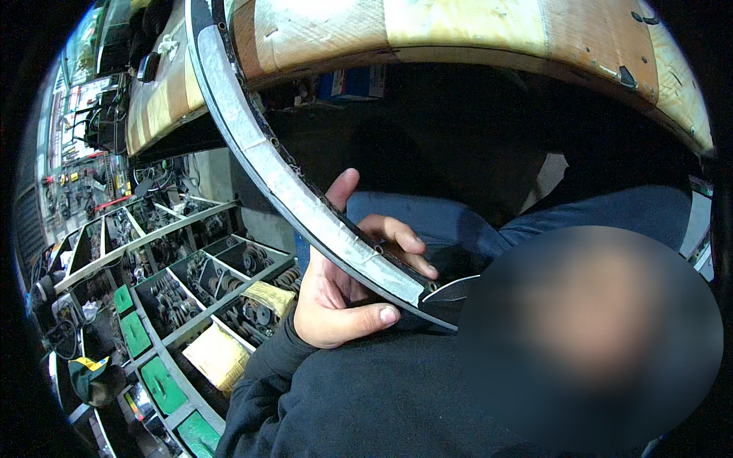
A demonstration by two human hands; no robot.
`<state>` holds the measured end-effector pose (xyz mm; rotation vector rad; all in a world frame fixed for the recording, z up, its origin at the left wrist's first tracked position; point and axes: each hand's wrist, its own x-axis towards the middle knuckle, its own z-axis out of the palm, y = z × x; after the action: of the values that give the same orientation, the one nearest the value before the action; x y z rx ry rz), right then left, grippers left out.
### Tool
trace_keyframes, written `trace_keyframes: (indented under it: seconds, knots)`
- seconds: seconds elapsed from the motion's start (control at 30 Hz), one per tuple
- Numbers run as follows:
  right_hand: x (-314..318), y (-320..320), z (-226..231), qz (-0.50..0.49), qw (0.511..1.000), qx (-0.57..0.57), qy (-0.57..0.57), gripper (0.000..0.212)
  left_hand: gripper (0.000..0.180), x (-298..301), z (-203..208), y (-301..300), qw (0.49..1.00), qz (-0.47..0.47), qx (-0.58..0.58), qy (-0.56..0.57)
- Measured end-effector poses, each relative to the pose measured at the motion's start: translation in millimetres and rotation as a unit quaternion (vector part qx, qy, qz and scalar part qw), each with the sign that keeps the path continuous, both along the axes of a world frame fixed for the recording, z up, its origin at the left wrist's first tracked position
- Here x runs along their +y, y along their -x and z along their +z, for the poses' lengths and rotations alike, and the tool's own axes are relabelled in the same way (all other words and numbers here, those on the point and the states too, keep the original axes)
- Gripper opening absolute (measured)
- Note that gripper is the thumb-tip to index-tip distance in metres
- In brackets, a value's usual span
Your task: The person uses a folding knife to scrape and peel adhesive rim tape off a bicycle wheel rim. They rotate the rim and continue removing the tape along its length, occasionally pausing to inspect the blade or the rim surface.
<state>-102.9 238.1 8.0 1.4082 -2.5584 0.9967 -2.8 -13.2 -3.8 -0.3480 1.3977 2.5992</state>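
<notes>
Near brown-and-cream wooden counter (pixel 458 27) and grey partitioned racks (pixel 146 246), clasping curved white-and-black strip (pixel 259 158) in left hand (pixel 326 305); cannot tell right hand's state

The strip (pixel 279 183) has a whitish face with grey patches, and its two edges are black. Small rings of brass colour (pixel 275 141) make a row on one edge. The bench (pixel 466 27) shows wide bands of brown, orange-tan and pale yellow, with wood grain. The sleeve (pixel 267 374) is plain black, the trousers (pixel 420 214) dark blue. The panels (pixel 163 385) are green, the packet (pixel 217 357) pale yellow.
</notes>
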Motion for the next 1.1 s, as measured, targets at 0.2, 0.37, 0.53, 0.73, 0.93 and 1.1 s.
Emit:
trace_keyframes:
  seconds: [0.2,0.37,0.53,0.73,0.93,1.1]
  knots:
    - [2.7,1.4,4.7,0.038,0.999,-0.027,-0.020,0.037,0.119,0.9,-2.4,1.2,1.000,-0.004,0.010,0.001]
    - [7.2,-0.3,16.8,0.093,0.992,-0.017,-0.079,0.053,0.118,-0.1,-2.6,0.9,1.000,-0.007,0.018,0.014]
    - [5.3,-5.9,22.3,0.072,0.992,0.028,-0.100,0.042,0.119,-0.7,-4.9,2.0,1.000,-0.006,0.024,0.006]
    - [1.7,-6.3,19.0,0.058,0.993,0.062,-0.080,0.042,0.119,-1.4,-7.9,1.1,0.999,-0.003,0.035,0.008]
    - [-2.8,-11.3,16.2,0.009,0.994,0.076,-0.077,0.019,0.122,5.0,-5.1,2.2,0.999,0.047,0.004,0.021]
    - [-1.5,-6.1,25.0,0.067,0.987,0.109,-0.098,0.036,0.122,5.6,-3.8,1.5,0.998,0.051,-0.003,0.029]
